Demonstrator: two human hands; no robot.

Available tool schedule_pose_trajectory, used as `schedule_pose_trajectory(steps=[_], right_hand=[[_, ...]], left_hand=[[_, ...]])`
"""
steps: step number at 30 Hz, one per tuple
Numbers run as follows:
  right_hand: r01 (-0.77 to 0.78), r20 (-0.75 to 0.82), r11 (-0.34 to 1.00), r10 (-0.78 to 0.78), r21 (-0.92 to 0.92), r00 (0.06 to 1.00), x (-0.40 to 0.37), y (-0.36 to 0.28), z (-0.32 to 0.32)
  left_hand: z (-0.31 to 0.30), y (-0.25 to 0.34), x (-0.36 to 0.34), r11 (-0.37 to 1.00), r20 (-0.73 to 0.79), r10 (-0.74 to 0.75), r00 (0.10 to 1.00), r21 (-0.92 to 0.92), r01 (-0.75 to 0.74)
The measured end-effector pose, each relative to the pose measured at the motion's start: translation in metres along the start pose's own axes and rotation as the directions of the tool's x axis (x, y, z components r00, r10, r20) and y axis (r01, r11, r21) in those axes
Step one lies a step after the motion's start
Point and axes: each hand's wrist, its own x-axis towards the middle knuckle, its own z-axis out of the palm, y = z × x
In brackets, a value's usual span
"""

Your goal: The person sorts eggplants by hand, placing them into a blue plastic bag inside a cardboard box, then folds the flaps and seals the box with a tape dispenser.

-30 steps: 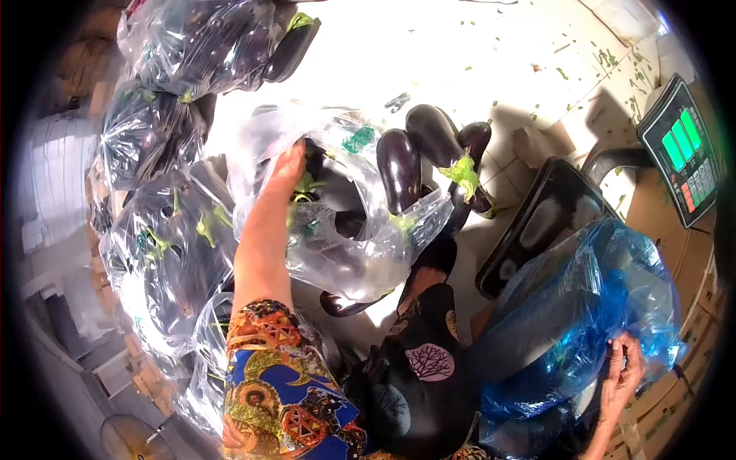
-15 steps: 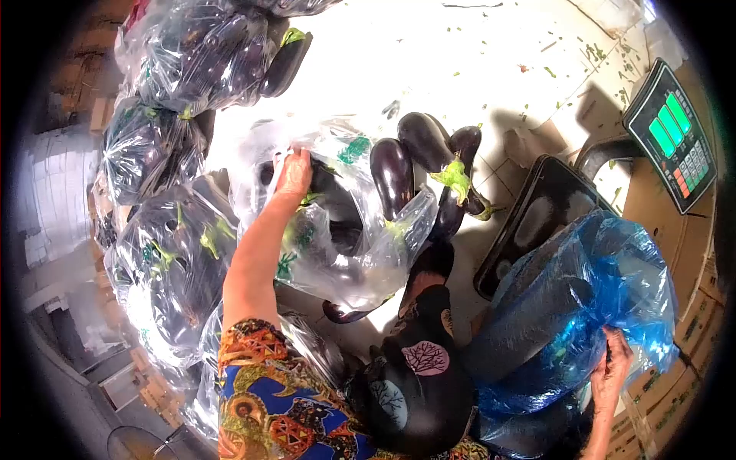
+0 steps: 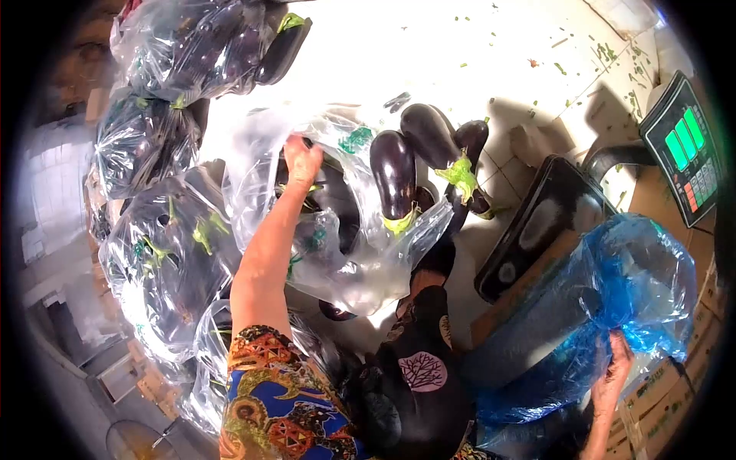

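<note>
My left hand is closed inside the mouth of a clear plastic bag with green print. What its fingers grip is hidden. Eggplants lie in this bag below the hand. Off to the right, my right hand is closed on the edge of a blue plastic bag, which spreads over my leg. Loose eggplants lie on the floor just right of the clear bag.
Tied clear bags full of eggplants line the left side, with a single eggplant beside them. A scale platform and its display stand at right. Green scraps litter the tiles. Flattened cardboard lies lower right.
My left hand has shifted slightly right and its fingers look more curled. The right hand keeps hold of the blue bag, which has slid a little right and down. The view has shifted slightly.
</note>
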Motion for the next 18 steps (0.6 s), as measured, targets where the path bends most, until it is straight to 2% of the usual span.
schedule_pose_trajectory(steps=[2,4,6,7,10,11,14,15,17,18], right_hand=[[0.049,0.044,0.997,-0.046,-0.063,0.998,-0.001,0.001,-0.003],[0.060,0.007,0.997,-0.059,-0.053,0.998,0.000,0.004,0.000],[-0.006,-0.022,0.999,0.007,0.038,1.000,-0.003,0.010,0.006],[-0.006,-0.018,0.999,0.007,0.044,1.000,-0.003,0.010,0.005],[0.050,0.038,0.999,-0.050,-0.013,0.998,-0.004,0.005,-0.001],[0.063,0.010,0.998,-0.063,-0.022,0.998,-0.007,0.009,0.001],[0.109,-0.018,0.992,-0.111,-0.066,0.994,-0.009,0.017,0.000],[0.118,0.000,0.990,-0.118,-0.084,0.993,-0.008,0.016,-0.001],[0.112,0.040,0.992,-0.110,-0.061,0.993,-0.009,0.016,-0.001],[0.099,0.053,0.995,-0.097,-0.027,0.994,-0.008,0.017,-0.001]], left_hand=[[0.002,0.005,0.004,0.976,-0.122,-0.062,0.991,0.201,0.086],[-0.010,0.033,0.015,0.938,0.027,-0.080,0.996,0.339,0.066],[-0.001,0.001,0.034,0.895,0.193,0.028,0.981,0.432,-0.110],[-0.004,-0.009,0.045,0.916,0.397,0.061,0.916,0.342,-0.210],[-0.017,0.013,0.038,0.847,0.403,0.175,0.898,0.404,-0.346],[-0.016,0.021,0.040,0.820,0.410,0.042,0.911,0.507,-0.266],[-0.019,0.021,0.055,0.850,0.488,-0.133,0.862,0.504,-0.154],[-0.017,0.011,0.052,0.922,0.421,0.015,0.907,0.344,-0.175],[-0.023,0.000,0.047,0.776,0.265,0.245,0.933,0.524,-0.353],[-0.029,0.000,0.042,0.673,0.200,0.369,0.908,0.616,-0.409]])
